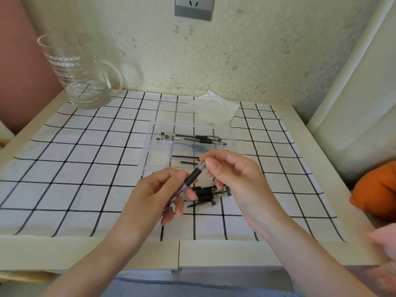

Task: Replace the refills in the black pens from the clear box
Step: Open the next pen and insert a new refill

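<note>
Fingers (179, 207) of left hand (154, 196) grip the black pen (194, 175) steady so right hand (233, 174), pinching its tip, can likely unscrew it

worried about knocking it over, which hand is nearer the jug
Left. The left hand, holding the pen, is nearer the camera and right of the jug; the right hand, pinching the pen's tip, is further right.

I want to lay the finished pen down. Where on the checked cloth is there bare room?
Bare: the cloth's left half, between glass jug and left hand; also the strip right of the clear box. Crowded: loose pens lie under the right hand, tissue behind the box.
</note>
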`<state>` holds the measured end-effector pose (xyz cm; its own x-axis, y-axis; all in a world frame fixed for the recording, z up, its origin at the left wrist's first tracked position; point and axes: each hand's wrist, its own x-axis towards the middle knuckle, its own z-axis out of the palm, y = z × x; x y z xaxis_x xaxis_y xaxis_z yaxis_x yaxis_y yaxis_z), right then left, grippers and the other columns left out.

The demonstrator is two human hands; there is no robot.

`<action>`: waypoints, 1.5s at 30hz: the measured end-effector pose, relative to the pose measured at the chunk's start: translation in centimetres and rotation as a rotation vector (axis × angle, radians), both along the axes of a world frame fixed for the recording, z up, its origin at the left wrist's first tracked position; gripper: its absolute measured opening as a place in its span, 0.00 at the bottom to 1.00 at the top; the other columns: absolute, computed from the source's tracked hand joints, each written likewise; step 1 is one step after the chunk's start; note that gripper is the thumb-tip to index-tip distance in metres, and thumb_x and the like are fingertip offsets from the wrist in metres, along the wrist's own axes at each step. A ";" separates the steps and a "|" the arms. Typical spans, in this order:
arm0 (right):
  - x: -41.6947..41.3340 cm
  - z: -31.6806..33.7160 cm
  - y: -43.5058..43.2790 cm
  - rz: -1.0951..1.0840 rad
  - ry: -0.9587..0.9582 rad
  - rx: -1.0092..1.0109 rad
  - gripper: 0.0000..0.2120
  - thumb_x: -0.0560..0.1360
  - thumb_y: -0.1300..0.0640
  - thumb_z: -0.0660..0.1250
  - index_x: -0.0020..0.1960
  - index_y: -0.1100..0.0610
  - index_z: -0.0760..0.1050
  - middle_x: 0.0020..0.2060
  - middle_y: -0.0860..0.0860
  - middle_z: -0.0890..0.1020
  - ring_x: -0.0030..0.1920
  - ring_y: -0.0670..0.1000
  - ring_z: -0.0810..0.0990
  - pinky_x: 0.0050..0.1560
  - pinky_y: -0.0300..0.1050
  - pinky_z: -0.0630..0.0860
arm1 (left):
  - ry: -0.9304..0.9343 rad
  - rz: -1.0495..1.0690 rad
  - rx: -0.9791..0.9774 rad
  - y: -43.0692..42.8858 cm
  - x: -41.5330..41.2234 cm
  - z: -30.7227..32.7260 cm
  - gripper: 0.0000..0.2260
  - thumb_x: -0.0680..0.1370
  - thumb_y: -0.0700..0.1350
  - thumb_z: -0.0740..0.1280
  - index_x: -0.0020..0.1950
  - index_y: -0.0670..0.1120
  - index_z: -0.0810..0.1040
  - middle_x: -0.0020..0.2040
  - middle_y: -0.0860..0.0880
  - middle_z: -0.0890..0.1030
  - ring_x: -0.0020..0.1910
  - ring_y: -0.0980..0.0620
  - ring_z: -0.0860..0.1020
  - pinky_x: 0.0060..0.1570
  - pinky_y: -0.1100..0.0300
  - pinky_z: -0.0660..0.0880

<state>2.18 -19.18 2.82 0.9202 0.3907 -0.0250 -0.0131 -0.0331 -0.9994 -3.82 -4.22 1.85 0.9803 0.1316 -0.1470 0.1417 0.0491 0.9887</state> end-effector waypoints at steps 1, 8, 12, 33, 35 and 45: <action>0.0 0.0 0.0 -0.001 0.002 0.001 0.06 0.75 0.59 0.66 0.44 0.51 0.81 0.38 0.45 0.83 0.35 0.40 0.75 0.36 0.35 0.70 | -0.002 -0.003 -0.007 0.0 0.0 0.1 0.14 0.73 0.52 0.61 0.47 0.44 0.80 0.33 0.48 0.82 0.21 0.56 0.70 0.19 0.67 0.64; 0.1 -0.1 0.0 -0.003 0.012 0.017 0.07 0.76 0.60 0.66 0.45 0.52 0.81 0.39 0.45 0.83 0.35 0.42 0.74 0.35 0.36 0.70 | -0.004 0.026 0.024 0.0 0.1 -0.1 0.07 0.69 0.43 0.71 0.46 0.44 0.77 0.36 0.52 0.82 0.22 0.55 0.73 0.19 0.66 0.68; 0.1 0.0 0.0 0.024 0.052 0.047 0.07 0.70 0.53 0.69 0.47 0.52 0.82 0.38 0.46 0.82 0.37 0.45 0.74 0.34 0.36 0.68 | -0.018 0.000 0.012 0.0 0.0 -0.1 0.13 0.70 0.50 0.65 0.47 0.43 0.80 0.36 0.49 0.82 0.25 0.54 0.73 0.20 0.66 0.66; 0.5 0.1 -0.3 0.097 0.214 0.117 0.13 0.67 0.53 0.70 0.50 0.56 0.82 0.40 0.46 0.83 0.39 0.44 0.76 0.35 0.36 0.68 | -0.002 -0.027 -0.004 -0.2 0.0 -0.2 0.14 0.71 0.51 0.63 0.46 0.43 0.81 0.34 0.50 0.81 0.23 0.57 0.69 0.22 0.70 0.62; 0.5 0.1 -0.2 0.101 0.220 0.123 0.13 0.68 0.53 0.72 0.52 0.55 0.82 0.45 0.47 0.84 0.39 0.44 0.77 0.34 0.36 0.69 | -0.005 -0.023 -0.001 -0.1 0.0 -0.2 0.13 0.71 0.51 0.63 0.45 0.43 0.80 0.34 0.50 0.81 0.23 0.57 0.69 0.22 0.70 0.62; 1.2 0.1 -0.7 0.035 0.216 0.216 0.09 0.67 0.55 0.71 0.46 0.56 0.82 0.39 0.49 0.79 0.36 0.46 0.73 0.35 0.36 0.68 | -0.002 -0.008 0.009 -0.1 0.0 -0.2 0.12 0.73 0.49 0.63 0.47 0.44 0.81 0.34 0.50 0.81 0.23 0.57 0.69 0.22 0.70 0.62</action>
